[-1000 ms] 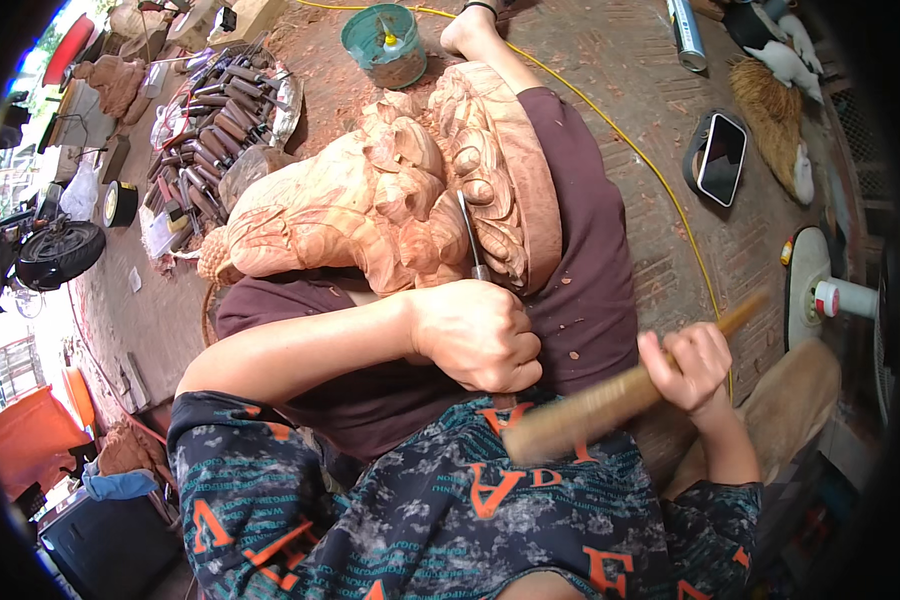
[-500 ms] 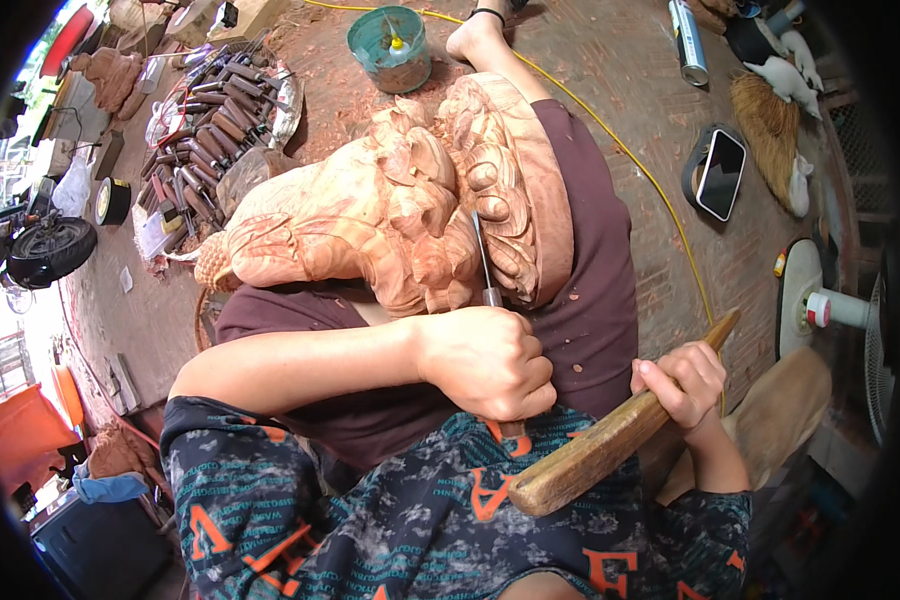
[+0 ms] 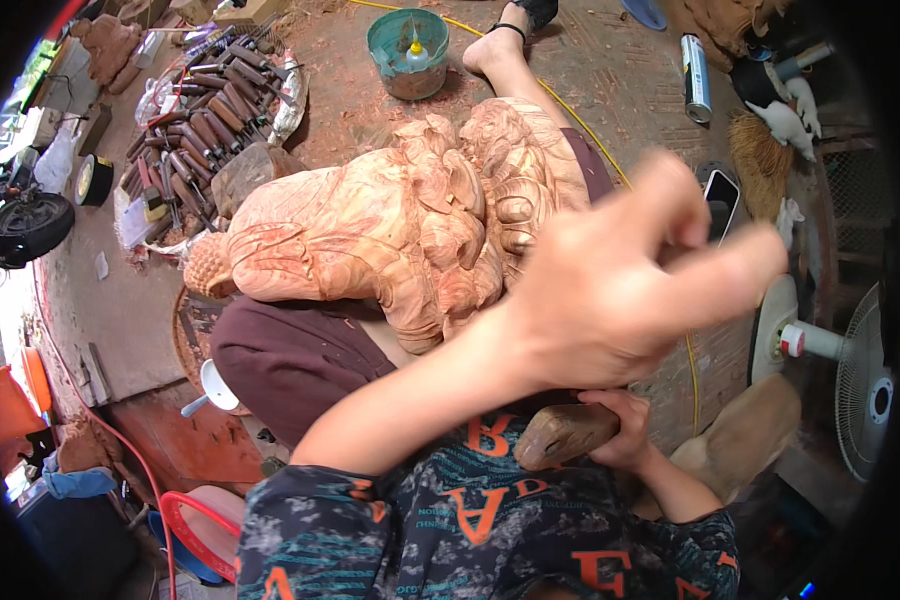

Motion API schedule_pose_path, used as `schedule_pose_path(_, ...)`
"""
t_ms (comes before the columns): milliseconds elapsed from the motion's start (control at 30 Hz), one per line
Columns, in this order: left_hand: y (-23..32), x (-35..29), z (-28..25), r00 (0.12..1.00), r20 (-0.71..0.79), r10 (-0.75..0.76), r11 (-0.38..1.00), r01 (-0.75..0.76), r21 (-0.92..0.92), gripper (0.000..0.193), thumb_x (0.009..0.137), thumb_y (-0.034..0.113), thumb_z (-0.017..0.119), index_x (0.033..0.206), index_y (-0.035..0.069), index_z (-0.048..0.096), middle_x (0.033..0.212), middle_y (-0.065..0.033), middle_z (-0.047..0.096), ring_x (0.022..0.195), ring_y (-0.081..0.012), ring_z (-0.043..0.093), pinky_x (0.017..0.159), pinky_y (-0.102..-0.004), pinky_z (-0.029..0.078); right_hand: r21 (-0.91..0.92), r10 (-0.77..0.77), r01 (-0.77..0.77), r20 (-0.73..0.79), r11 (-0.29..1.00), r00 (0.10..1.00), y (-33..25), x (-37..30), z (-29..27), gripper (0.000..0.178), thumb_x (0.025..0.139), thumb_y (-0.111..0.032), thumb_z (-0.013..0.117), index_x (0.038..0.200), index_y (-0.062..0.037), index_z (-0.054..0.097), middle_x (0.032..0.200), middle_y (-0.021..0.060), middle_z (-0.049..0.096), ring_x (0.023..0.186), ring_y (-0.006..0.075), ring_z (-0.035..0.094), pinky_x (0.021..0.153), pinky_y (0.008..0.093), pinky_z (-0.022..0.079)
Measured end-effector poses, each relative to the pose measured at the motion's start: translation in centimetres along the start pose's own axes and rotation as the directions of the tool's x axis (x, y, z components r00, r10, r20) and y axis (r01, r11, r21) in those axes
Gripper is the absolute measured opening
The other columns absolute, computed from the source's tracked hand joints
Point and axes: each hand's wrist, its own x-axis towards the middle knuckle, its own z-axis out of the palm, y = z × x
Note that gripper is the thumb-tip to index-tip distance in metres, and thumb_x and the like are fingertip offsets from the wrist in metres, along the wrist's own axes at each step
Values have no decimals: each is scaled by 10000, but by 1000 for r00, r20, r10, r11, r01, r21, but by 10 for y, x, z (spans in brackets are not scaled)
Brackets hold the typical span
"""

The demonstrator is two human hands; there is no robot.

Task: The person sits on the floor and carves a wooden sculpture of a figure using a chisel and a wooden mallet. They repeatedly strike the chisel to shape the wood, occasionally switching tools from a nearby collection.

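Across my lap lies a reddish wooden carving (image 3: 340, 225) with robe-like folds and a knobbly end at the left. My left hand (image 3: 600, 280) is raised over its right part, blurred by motion. Its fingers are apart and nothing shows between them; the hand covers part of the carving. Low in front of my shirt, my right hand (image 3: 625, 430) is closed round a worn wooden mallet (image 3: 565, 435), whose blunt end points left. No chisel is visible now.
Many wooden-handled carving tools (image 3: 210, 125) lie piled at the upper left. A green tub (image 3: 407, 65) holding a small bottle stands ahead. To the right are a phone (image 3: 720, 205), a straw broom (image 3: 760, 165), a spray can (image 3: 696, 80) and a fan (image 3: 865, 385). A yellow cord (image 3: 595, 130) crosses the floor.
My left hand has left the chisel grip at the carving, risen and swung right, its fingers opening. My right hand has brought the mallet lower and inward. The view has shifted slightly.
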Motion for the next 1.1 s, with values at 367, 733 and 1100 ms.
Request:
schedule_pose_path(367,-16,0,28,973,-213,-93,993,74,-97,365,679,171,790,1008,80,662,664,-26,573,544,-194,578,484,-330,458,-144,-13,31,129,989,992,-3,12,-4,351,623,-124,752,969,-88,702,677,77,638,575,270,630,562,360,499)
schedule_pose_path(733,-6,-30,11,991,-88,104,994,-100,45,232,731,268,658,915,129,638,630,-7,407,522,-159,510,432,-311,391,-135,27,-6,152,991,988,-1,6,-4,353,645,-106,798,976,-33,699,886,131,704,797,271,695,732,353,533)
schedule_pose_path(1100,-26,-14,-28,919,-342,-196,956,101,-276,303,938,315,535,963,31,638,650,17,479,478,-106,400,427,-246,327,-181,43,-10,182,983,982,-4,8,-5,387,635,-114,774,1009,-66,687,774,79,661,666,272,658,600,361,501)
